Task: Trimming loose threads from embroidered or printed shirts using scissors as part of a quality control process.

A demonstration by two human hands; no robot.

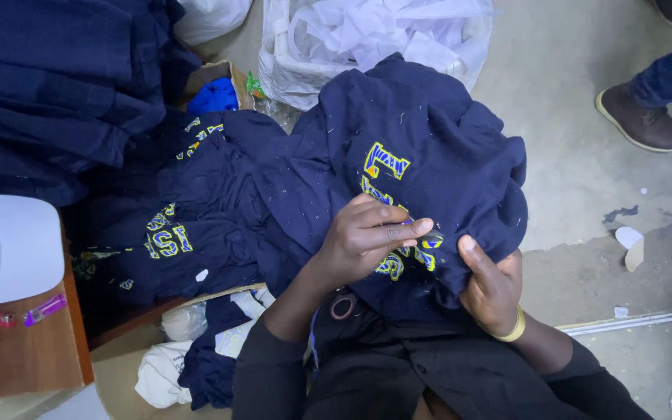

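Note:
A navy garment (421, 132) with yellow and blue embroidered lettering lies bunched over my lap. My left hand (367, 233) rests on the lettering and pinches a small dark tool, only partly visible, against the stitching. My right hand (491, 284) grips a fold of the same garment just right of the lettering, thumb on top; a yellow band circles that wrist. Loose thread bits speckle the cloth.
More navy embroidered garments (173, 233) are heaped to the left, with a folded stack (48, 85) behind. A white plastic bag (375, 39) sits ahead. A white cap (1, 249) lies on a wooden surface. Another person's brown shoe (639, 120) stands on the concrete floor.

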